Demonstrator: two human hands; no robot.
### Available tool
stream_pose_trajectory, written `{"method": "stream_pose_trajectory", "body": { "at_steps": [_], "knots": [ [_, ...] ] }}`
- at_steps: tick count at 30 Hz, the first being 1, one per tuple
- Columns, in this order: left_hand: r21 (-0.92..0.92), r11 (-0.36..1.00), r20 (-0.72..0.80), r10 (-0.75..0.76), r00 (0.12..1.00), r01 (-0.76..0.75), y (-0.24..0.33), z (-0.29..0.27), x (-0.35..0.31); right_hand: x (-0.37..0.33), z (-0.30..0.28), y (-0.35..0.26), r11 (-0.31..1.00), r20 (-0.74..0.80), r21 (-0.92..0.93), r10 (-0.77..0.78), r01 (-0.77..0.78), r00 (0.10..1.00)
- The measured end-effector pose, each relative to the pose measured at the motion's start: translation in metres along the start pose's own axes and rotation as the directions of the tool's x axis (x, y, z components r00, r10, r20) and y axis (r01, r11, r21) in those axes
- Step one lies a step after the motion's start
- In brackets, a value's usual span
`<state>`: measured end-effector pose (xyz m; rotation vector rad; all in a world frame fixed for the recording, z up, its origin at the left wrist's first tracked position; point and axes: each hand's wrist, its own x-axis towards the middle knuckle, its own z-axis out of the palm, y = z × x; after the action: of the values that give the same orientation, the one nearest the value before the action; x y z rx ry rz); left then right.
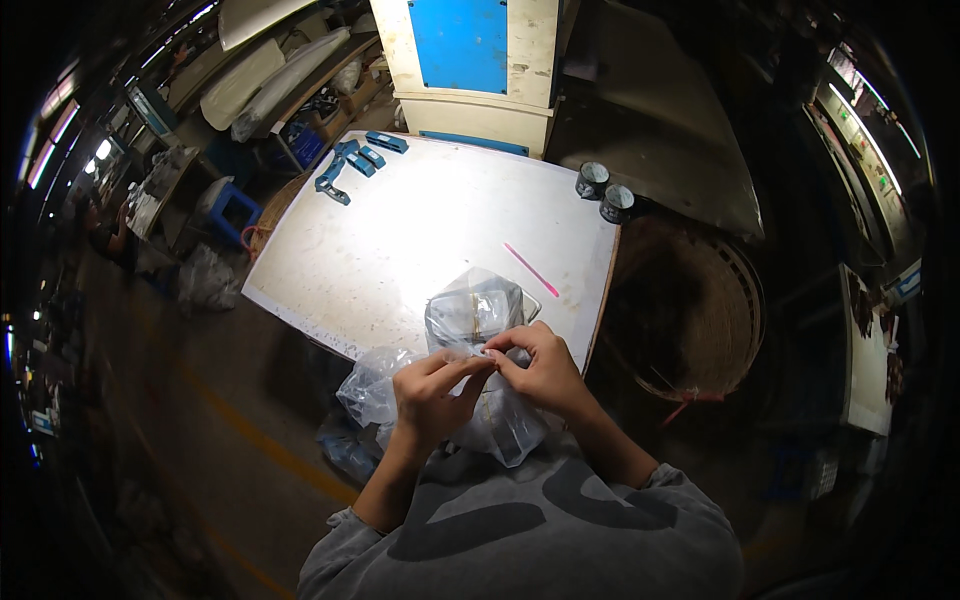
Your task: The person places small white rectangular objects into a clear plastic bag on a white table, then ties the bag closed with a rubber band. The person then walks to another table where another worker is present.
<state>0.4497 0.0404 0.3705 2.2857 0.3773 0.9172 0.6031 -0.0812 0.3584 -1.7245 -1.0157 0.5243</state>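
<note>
At the near edge of the table, my left hand (432,388) and my right hand (543,368) meet with their fingertips pinched together. Between them is a bit of clear plastic bag (505,425), which hangs down toward my lap. Just beyond my fingers, a clear bag (470,305) wraps a greyish bundle with a thin tan band down it; what the bundle is made of cannot be made out. More crumpled clear plastic (375,385) sticks out left of my left hand. A pink stick-like tool (531,270) lies on the table beyond my right hand.
The white tabletop (330,270) carries several blue-teal plastic parts (350,160) at its far left. Two dark round tins (604,192) stand at its far right corner. A woven basket (745,300) is right of the table, and a cream cabinet with a blue panel (460,45) rises behind it.
</note>
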Motion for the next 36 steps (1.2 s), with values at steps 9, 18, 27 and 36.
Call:
{"method": "stream_pose_trajectory", "body": {
  "at_steps": [9,18,27,36],
  "knots": [
    [-0.109,0.993,0.0,0.05,0.999,-0.05,-0.004,0.001,0.019,-0.009,0.002,0.003,0.92,0.041,-0.261,-0.292,0.292,0.956],
    [-0.455,0.852,0.009,-0.288,0.958,0.26,-0.002,0.002,0.019,-0.007,0.007,0.01,0.982,-0.052,-0.091,-0.169,0.164,0.984],
    [-0.083,0.915,0.265,-0.362,0.894,0.395,-0.013,0.008,0.007,-0.006,0.006,0.024,0.886,0.058,0.418,0.193,-0.2,0.979],
    [-0.299,0.875,0.26,-0.309,0.915,0.381,-0.025,0.015,0.004,-0.009,0.002,0.027,0.956,0.047,0.265,0.117,-0.126,0.992]
  ]
}}
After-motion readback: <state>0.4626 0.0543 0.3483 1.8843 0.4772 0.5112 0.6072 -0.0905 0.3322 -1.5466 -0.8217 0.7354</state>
